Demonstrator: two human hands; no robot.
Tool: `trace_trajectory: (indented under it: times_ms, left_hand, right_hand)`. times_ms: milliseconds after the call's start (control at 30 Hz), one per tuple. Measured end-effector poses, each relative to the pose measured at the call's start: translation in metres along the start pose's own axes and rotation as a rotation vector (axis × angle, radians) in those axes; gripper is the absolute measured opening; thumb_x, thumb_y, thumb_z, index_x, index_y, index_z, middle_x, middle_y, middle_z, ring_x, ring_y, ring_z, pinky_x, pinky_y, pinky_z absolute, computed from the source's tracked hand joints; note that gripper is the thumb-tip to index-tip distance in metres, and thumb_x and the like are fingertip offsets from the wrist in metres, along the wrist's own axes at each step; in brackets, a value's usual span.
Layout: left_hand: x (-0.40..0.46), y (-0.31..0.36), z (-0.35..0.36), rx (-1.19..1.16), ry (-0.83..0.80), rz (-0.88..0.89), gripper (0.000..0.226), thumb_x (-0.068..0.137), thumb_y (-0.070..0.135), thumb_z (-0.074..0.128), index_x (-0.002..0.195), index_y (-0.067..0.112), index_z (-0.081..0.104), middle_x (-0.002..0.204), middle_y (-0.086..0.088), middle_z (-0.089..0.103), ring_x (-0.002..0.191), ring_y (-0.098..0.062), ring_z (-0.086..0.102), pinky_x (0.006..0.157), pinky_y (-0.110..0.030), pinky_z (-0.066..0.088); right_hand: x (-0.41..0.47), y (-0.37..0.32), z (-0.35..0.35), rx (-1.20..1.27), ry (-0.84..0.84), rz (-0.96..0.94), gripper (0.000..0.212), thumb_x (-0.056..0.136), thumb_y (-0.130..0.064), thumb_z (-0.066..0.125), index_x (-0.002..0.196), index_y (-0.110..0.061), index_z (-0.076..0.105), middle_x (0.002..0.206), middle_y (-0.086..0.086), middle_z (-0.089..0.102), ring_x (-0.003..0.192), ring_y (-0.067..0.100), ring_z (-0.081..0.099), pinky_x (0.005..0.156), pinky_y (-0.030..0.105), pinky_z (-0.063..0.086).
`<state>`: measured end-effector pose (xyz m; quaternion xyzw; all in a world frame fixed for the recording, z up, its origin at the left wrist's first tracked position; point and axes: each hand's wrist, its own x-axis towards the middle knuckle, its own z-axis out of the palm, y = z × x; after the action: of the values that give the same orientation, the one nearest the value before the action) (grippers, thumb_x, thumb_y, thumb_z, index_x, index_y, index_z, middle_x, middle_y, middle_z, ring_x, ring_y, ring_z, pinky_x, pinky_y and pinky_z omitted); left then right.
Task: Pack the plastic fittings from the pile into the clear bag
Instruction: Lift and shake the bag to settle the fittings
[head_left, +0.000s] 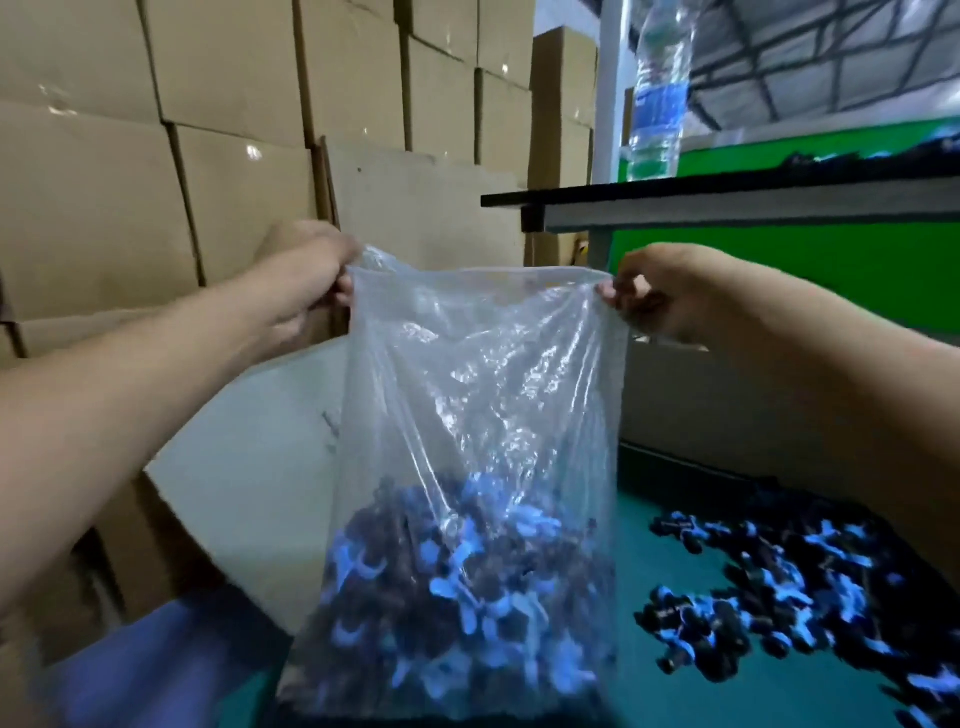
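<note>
Holding up the clear bag over the green table, left hand and right hand each pinching a top corner. Filling roughly the bottom third with plastic fittings; leaving a sizeable pile just beside, not yet packed.

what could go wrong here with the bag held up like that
1. The clear bag hangs only from the left hand and right hand, each pinching a top corner; the fittings inside weigh it down, so a grip could slip and spill them.
2. More fittings remain in the pile; the bag's swinging bottom might scatter them.
</note>
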<state>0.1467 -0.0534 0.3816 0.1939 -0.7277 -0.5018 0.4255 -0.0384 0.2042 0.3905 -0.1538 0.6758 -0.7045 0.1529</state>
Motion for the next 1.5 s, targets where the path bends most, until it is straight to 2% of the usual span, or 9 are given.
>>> trace_trajectory:
  times_ms: [67,200,367,467,667,867,1200,1300,1500]
  left_hand:
    - [0.022,0.013,0.016,-0.038,0.037,0.074,0.023,0.100,0.012,0.061,0.078,0.015,0.062,0.059,-0.002,0.053,0.039,-0.008,0.046,0.044,-0.025,0.049]
    - [0.039,0.034,0.029,-0.076,0.085,0.235,0.032,0.105,0.021,0.057,0.073,0.019,0.056,0.049,0.002,0.051,0.041,-0.013,0.052,0.052,-0.028,0.052]
    - [0.003,-0.024,0.030,-0.182,0.221,0.295,0.030,0.105,0.027,0.058,0.076,0.025,0.055,0.051,0.006,0.052,0.044,-0.008,0.048,0.064,-0.036,0.048]
    - [-0.049,-0.083,0.036,-0.135,0.203,0.279,0.031,0.105,0.031,0.059,0.075,0.030,0.057,0.054,0.004,0.060,0.050,-0.009,0.059,0.068,-0.036,0.049]
    - [-0.148,-0.150,0.052,-0.046,0.106,0.147,0.026,0.106,0.020,0.058,0.081,0.015,0.056,0.058,-0.003,0.063,0.061,-0.020,0.064,0.067,-0.031,0.048]
    - [-0.177,-0.144,0.034,-0.064,0.115,0.199,0.024,0.105,0.021,0.059,0.082,0.012,0.059,0.064,-0.009,0.065,0.056,-0.009,0.061,0.066,-0.030,0.049]
    - [-0.225,-0.143,0.006,-0.017,0.033,0.187,0.018,0.098,0.024,0.066,0.082,0.017,0.063,0.073,-0.017,0.065,0.072,-0.038,0.063,0.071,-0.043,0.050]
    - [-0.258,-0.160,0.000,-0.012,-0.013,0.194,0.012,0.086,0.027,0.070,0.081,0.019,0.063,0.059,-0.007,0.051,0.056,-0.018,0.044,0.055,-0.028,0.041]
    - [-0.322,-0.211,0.000,0.203,-0.099,0.182,0.025,0.075,0.034,0.082,0.081,0.019,0.063,0.052,0.005,0.048,0.051,-0.024,0.046,0.055,-0.015,0.038]
  right_hand:
    - [0.018,-0.020,0.000,0.099,0.008,-0.044,0.009,0.101,0.003,0.044,0.096,-0.003,0.050,0.054,0.008,0.066,0.044,0.007,0.061,0.044,0.013,0.046]
    - [0.024,-0.038,-0.012,0.247,0.113,-0.253,0.004,0.100,-0.001,0.055,0.103,-0.002,0.057,0.092,0.015,0.075,0.058,0.012,0.073,0.042,0.017,0.046]
    - [-0.033,0.033,-0.035,0.241,0.207,-0.387,0.016,0.093,0.003,0.055,0.079,-0.003,0.058,0.068,0.013,0.075,0.056,0.013,0.073,0.039,0.016,0.043]
    - [-0.071,0.118,-0.044,0.238,0.248,-0.331,0.010,0.099,-0.001,0.060,0.090,-0.003,0.064,0.080,0.018,0.079,0.068,0.018,0.078,0.050,0.018,0.054]
    - [-0.120,0.225,-0.073,0.259,0.341,-0.158,0.013,0.100,-0.008,0.065,0.088,-0.004,0.066,0.089,0.022,0.079,0.076,0.022,0.079,0.057,0.018,0.057]
    - [-0.146,0.233,-0.079,0.240,0.323,-0.210,0.014,0.097,-0.011,0.068,0.083,-0.011,0.070,0.090,0.022,0.079,0.075,0.024,0.079,0.058,0.020,0.057]
    - [-0.180,0.227,-0.073,0.209,0.268,-0.187,0.007,0.098,-0.008,0.067,0.095,-0.001,0.067,0.089,0.018,0.080,0.079,0.027,0.079,0.062,0.024,0.060]
    - [-0.201,0.245,-0.071,0.228,0.250,-0.172,0.012,0.093,-0.004,0.071,0.101,0.004,0.066,0.087,0.021,0.078,0.075,0.027,0.077,0.065,0.028,0.062]
    - [-0.255,0.311,-0.058,0.062,0.214,-0.224,0.049,0.076,0.021,0.076,0.115,-0.007,0.067,0.094,0.016,0.079,0.062,0.035,0.069,0.057,0.032,0.055]
